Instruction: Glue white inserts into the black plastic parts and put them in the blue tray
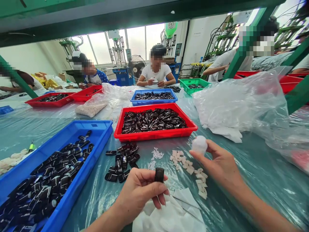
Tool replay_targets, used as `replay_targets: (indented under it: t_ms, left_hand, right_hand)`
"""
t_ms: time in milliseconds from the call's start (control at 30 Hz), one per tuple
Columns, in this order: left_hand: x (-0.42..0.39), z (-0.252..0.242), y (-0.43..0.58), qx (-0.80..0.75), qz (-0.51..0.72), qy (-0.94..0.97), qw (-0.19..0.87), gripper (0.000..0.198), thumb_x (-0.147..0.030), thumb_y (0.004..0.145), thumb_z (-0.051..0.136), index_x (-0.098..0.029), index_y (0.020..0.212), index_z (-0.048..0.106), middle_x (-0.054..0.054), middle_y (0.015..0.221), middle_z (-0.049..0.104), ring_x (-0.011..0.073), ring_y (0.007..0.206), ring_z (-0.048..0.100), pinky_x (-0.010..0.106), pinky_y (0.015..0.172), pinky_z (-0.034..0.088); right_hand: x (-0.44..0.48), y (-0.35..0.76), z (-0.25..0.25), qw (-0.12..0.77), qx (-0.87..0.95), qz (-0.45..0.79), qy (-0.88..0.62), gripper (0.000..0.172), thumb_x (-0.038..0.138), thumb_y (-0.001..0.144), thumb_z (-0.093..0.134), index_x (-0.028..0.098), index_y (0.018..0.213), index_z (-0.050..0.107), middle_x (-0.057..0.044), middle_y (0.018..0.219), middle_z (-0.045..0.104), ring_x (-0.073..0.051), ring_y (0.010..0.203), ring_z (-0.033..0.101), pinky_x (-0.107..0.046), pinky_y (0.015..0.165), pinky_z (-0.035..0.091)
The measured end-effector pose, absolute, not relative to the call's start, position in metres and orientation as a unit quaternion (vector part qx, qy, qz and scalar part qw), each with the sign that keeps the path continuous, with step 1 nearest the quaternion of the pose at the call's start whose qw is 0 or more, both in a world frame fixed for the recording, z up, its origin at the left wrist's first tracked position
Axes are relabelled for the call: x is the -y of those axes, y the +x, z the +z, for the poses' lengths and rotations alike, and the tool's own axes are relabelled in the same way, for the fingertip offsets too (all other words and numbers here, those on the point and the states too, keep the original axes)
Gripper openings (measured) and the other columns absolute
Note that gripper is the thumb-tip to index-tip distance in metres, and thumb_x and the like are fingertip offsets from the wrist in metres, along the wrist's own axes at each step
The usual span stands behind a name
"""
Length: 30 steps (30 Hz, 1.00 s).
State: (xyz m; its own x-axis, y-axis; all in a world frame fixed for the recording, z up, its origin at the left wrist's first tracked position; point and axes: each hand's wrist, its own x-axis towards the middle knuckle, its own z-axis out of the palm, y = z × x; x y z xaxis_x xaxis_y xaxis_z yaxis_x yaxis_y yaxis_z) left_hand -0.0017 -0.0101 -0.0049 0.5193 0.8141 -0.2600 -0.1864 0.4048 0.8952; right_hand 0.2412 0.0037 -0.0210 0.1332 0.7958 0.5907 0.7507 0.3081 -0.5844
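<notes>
Head view, risks first. Desk (pixel 253 167) at lower right wears a slick, wrinkled film, so anything dropped may skid or hide in a fold. Big clear bag (pixel 241 103) at right sags toward the work spot; a forearm catching it could drag it over the loose pieces. Black pile (pixel 123 161) at lower centre lies near the white bits (pixel 190 170); a careless sweep could mix them. Left hand (pixel 140 190), low centre, has its grip pinched on one black part (pixel 159 174), held upright by the fingertips alone. Such a thin hold could let the glossy part slip. Right hand (pixel 219 164), right of centre, has its grip closed on a white wad (pixel 199 144) at the fingertips, apart from the part.

Containers: blue tray (pixel 101 129), lower left, holds many such parts, heaped toward the near end. Red tray (pixel 154 135), centre, is full of the same. Behind it, a far blue tray (pixel 154 102) carries a thinner layer. Far red trays (pixel 48 104) at upper left and a green tray (pixel 193 91) at upper right hold a few dark parts, too small to tell more.
</notes>
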Motion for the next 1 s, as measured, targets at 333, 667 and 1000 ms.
replay_targets:
  t_ms: [333,667,1000]
  left_hand:
    - [0.006,0.006,-0.008,-0.389,0.381,0.418,0.727,0.022,-0.026,0.064,0.073,-0.009,0.077,0.069,0.005,0.061,0.065,0.009,0.047,0.056,0.018,0.044,0.045]
    - [0.006,0.005,-0.006,-0.395,0.373,0.425,0.725,0.024,-0.025,0.06,0.075,-0.008,0.077,0.069,0.005,0.062,0.064,0.0094,0.049,0.056,0.019,0.046,0.046]
    - [0.006,-0.003,-0.001,-0.394,0.366,0.428,0.726,0.024,-0.026,0.059,0.075,-0.008,0.073,0.068,0.005,0.065,0.064,0.0094,0.051,0.057,0.019,0.048,0.047]
  right_hand:
    - [-0.025,0.279,-0.048,0.487,0.603,0.108,-0.623,0.009,0.026,0.08,0.059,0.018,0.077,0.06,-0.009,0.067,0.072,-0.025,0.059,0.07,-0.026,0.046,0.054]
    - [-0.027,0.275,-0.036,0.505,0.568,-0.013,-0.649,0.034,0.031,0.07,0.071,0.013,0.096,0.06,-0.014,0.081,0.069,-0.026,0.068,0.067,-0.027,0.046,0.052]
    - [0.007,0.22,-0.016,0.41,0.785,-0.05,-0.463,0.014,0.02,0.085,0.053,0.024,0.075,0.062,-0.002,0.073,0.064,-0.015,0.066,0.062,-0.026,0.06,0.05]
